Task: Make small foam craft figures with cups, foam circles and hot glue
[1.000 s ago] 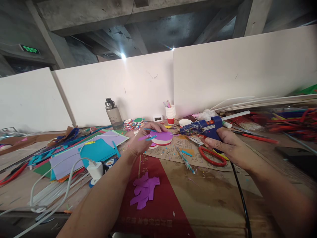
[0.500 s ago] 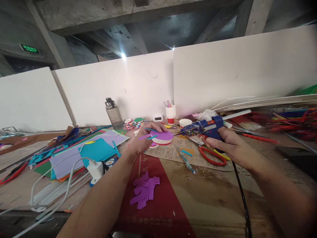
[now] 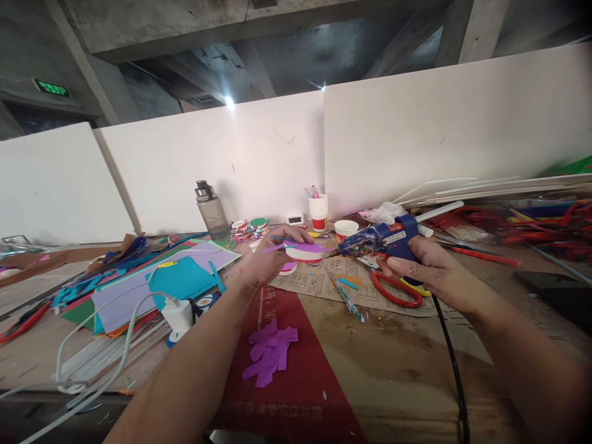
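Right hand [image 3: 432, 272] holds a glue gun [image 3: 398, 239] above cardboard [image 3: 345, 348], facing white panels [image 3: 416, 135].

Between the forearms: open room above the near desk [image 3: 28, 353], over a low pile of purple strips [image 3: 271, 353].
Between the hands: a tight gap, crossed by the glue gun [image 3: 396, 242] in the right hand [image 3: 430, 268], its tip near the purple-topped disc [image 3: 306, 254] in the left hand [image 3: 272, 258].
Below the gun: red-handled scissors [image 3: 398, 291]; black cord [image 3: 456, 376] trailing nearer.
Left: looping white cable [image 3: 131, 336] and plug [image 3: 179, 314].
Far side: bottle [image 3: 213, 217] and stacked cups [image 3: 318, 211], backed by white panels [image 3: 208, 163].
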Available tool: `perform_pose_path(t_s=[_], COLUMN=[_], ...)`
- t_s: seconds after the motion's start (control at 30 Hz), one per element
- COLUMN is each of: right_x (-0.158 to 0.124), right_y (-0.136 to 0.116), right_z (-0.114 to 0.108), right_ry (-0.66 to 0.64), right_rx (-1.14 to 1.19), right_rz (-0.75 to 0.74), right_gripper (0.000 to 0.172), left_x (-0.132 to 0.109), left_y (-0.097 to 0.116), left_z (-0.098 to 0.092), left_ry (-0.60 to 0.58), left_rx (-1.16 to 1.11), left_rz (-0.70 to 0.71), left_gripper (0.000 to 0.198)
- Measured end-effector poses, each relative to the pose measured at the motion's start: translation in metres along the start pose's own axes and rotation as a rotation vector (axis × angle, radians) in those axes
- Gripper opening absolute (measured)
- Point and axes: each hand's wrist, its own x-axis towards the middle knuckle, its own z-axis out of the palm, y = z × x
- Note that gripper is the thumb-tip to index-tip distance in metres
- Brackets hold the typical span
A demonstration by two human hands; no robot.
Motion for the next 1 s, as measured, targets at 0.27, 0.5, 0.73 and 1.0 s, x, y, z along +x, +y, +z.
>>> perform_pose_path(t_s=[0.27,0.5,0.73,1.0], right_x=[0.027,0.049,0.051,0.044], right_y=[0.018,0.053,0.063,0.076], right_z=[-0.012,-0.049,-0.057,-0.068], right_ry=[0.205,0.420,0.240,0.326], right_rx=[0.234,-0.551,-0.922,-1.122], right_rz=[0.063,0.498,0.697,0.719], right_gripper=[0.036,0.029,0.036,0.046], left_x=[0.003,0.004,0.004,0.006], left_y=[-0.006,-0.012,-0.011,-0.016], left_z=[0.009,0.009,0.011,0.009], left_ry=[0.166,0.237,0.217,0.158], left_rx=[0.014,-0.035,-0.030,-0.044], left_rz=[-0.106,-0.190,-0.160,-0.101], left_gripper=[0.036,0.044,0.040,0.037])
